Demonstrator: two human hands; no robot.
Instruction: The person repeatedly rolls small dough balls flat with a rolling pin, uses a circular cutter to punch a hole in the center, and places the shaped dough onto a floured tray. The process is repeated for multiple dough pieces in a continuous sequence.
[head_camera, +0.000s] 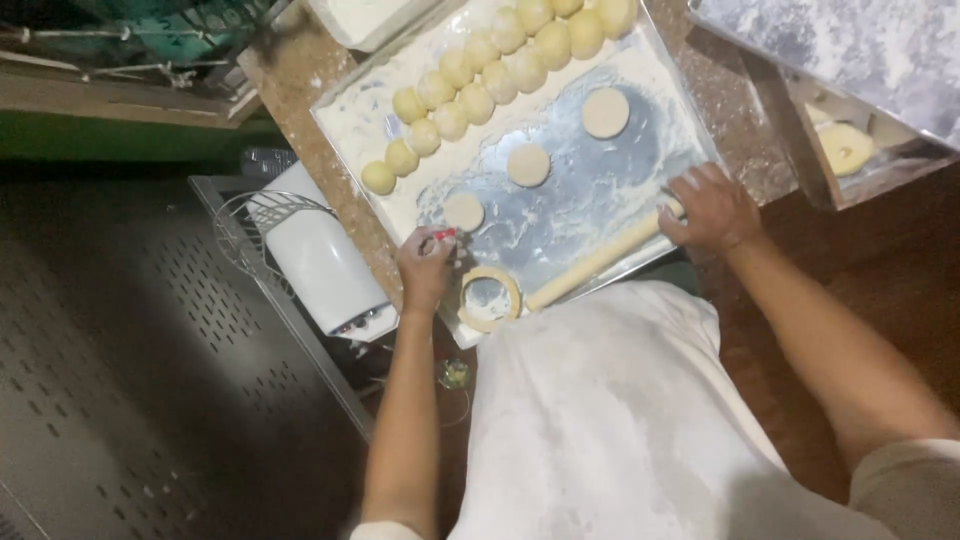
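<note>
My left hand (425, 265) is closed around a small red-topped cutter at the near edge of a floured metal tray (640, 150), just beside a ring of dough (488, 298) with its middle cut out. My right hand (713, 208) grips one end of a wooden rolling pin (595, 262) lying along the tray's front edge. Three flat dough discs (527, 164) lie in a diagonal line on the tray. Several round dough balls (470, 75) sit in two rows along the far side.
A white appliance (325, 265) with a wire rack stands left of the tray. Another floured tray (850, 50) and a wooden box holding a piece of dough (848, 148) are at the right. I wear a white apron (600, 420). The counter is brown stone.
</note>
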